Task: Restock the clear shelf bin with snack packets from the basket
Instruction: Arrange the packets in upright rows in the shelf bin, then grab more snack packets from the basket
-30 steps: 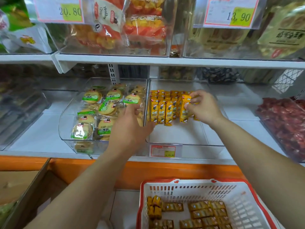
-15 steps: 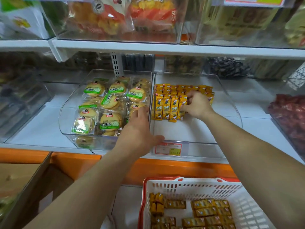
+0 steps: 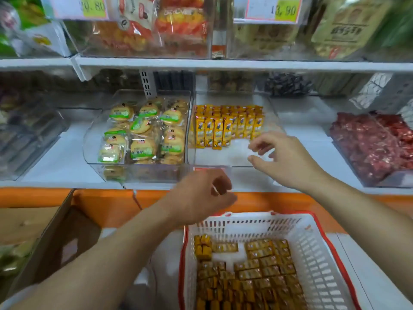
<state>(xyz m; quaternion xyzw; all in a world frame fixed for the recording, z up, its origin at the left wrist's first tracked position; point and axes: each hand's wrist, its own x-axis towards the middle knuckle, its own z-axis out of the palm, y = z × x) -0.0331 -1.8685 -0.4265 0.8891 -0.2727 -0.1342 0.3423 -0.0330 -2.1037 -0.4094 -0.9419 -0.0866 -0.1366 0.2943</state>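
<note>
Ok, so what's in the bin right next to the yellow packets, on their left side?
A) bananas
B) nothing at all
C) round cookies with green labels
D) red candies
C: the clear bin just left of the yellow packets is full of round cookies with green labels; the red candies are off to the right.

1. We are in a shop, at a snack aisle: white shelves (image 3: 223, 64) run in tiers, one above another.
2. We see price tags (image 3: 285, 10) on the upper tier, printed 20.80 and 13.90.
3. We see clear bins (image 3: 223, 156) side by side, each with one kind of wrapped goods: round cakes (image 3: 143, 130), yellow packets (image 3: 228, 127), red sweets (image 3: 375, 144).
4. We see a white, red-rimmed basket (image 3: 312, 242) below, loaded with more of the same packets.
5. We see a cardboard box (image 3: 44, 231) at the left.
</note>
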